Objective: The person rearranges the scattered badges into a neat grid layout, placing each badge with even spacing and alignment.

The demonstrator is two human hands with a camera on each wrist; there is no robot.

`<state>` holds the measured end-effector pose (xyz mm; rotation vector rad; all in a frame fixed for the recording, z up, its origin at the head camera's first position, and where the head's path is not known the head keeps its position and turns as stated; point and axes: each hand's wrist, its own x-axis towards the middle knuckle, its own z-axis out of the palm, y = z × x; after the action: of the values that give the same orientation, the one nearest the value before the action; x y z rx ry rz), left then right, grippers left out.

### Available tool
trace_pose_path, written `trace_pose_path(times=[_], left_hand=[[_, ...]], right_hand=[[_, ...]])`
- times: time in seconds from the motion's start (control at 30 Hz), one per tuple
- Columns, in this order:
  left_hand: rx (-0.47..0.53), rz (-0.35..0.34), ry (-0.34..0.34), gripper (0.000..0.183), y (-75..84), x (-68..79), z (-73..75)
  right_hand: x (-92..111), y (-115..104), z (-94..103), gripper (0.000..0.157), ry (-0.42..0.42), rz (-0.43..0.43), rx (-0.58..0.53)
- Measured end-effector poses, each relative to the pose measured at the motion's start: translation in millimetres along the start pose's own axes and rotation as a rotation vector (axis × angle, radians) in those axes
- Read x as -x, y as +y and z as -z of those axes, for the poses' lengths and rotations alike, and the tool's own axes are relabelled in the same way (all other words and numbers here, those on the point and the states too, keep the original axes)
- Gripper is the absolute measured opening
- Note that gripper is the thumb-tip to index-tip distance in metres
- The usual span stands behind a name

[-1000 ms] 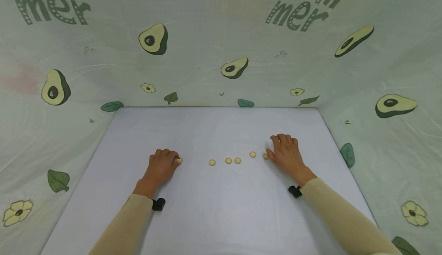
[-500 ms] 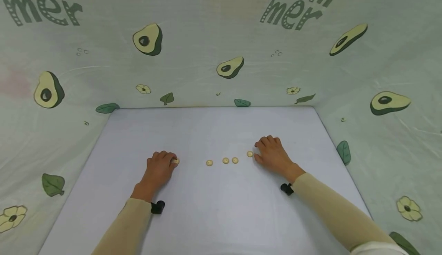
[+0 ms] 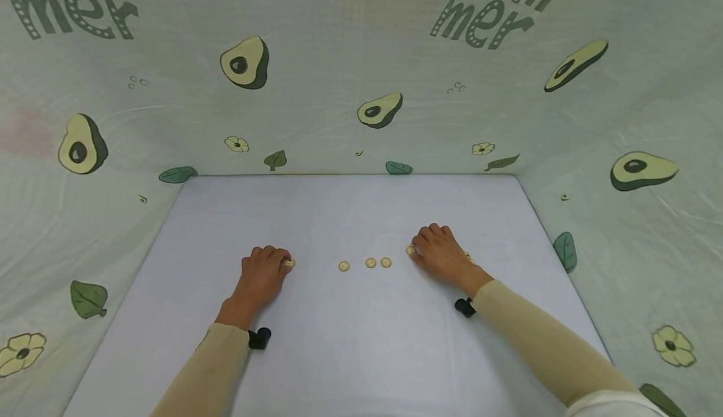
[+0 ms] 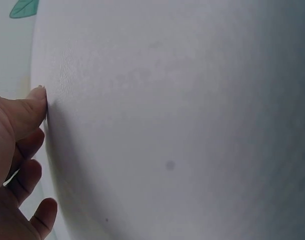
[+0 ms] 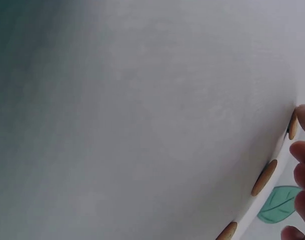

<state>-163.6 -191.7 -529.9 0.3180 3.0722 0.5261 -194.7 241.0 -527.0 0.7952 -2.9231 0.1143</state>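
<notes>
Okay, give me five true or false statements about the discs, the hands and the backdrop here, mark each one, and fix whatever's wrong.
1. Three loose discs lie between the left hand and the right hand. True.
2. The left hand holds nothing. False: it pinches a disc.
3. The right hand touches a disc. True.
4. The three loose discs are stacked. False: they lie side by side with gaps.
5. The cloth behind the table has avocados printed on it. True.

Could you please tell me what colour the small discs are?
The discs are pale tan, clearest in the head view.
</notes>
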Motion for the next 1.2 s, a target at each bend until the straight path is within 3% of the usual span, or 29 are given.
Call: trace_pose_path(times=[0.53,0.77,0.93,1.2], left_hand=[[-0.017,-0.028,0.011,0.021,-6.7,-0.5,0.0],[-0.088,-0.117,0.035,0.020,-8.8,-4.0,-0.1],[-0.147,-0.182,0.066,0.021,-6.0,-7.4,0.1],[-0.123,-0.143,0.045,0.019,-3.2,-3.5,4.3]], right_hand=[[-7.6,0.0,1.4,0.022,0.021,0.045,-0.003],[-7.8,-0.3,6.0,0.020,-0.008,0.029,-0.024],[-6.9,3.7,3.9,0.022,0.012,0.057,0.036],[-19.8,10.7,7.2,0.024,0.050,0.095,0.081]])
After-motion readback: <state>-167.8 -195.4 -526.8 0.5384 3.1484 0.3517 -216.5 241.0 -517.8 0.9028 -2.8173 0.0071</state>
